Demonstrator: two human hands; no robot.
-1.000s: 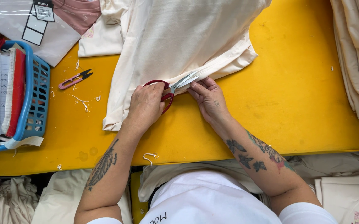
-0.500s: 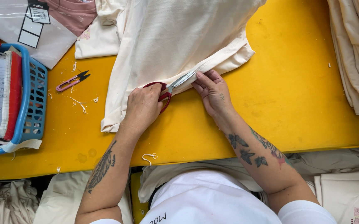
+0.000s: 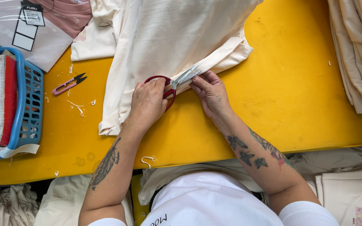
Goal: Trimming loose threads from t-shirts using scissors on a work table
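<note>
A pair of red-handled scissors point(image 3: 170, 83) is gripped by the left hand point(image 3: 147, 102), the fingers closed through and around the handle loops. The metal blades are pointed up and to the right, along the folded hem of a cream garment point(image 3: 168, 46). That hem is pinched flat by the fingers of the right hand point(image 3: 210, 92), just beside the blade tips, with the fingers pressed together on the cloth. The garment is spread across the middle of a yellow table point(image 3: 306, 96), its lower edge lying under the left hand.

To the left, small pink thread snips point(image 3: 68, 83) are left lying on the table, well apart from both hands, with cut thread scraps point(image 3: 78, 106) scattered near them. A blue plastic basket point(image 3: 30, 104) is set at the far left edge, holding stacked papers and something red. A stack of cream cloth point(image 3: 356, 54) is piled at the right edge. A pink garment in a clear bag point(image 3: 59, 16) is seen at the top left.
</note>
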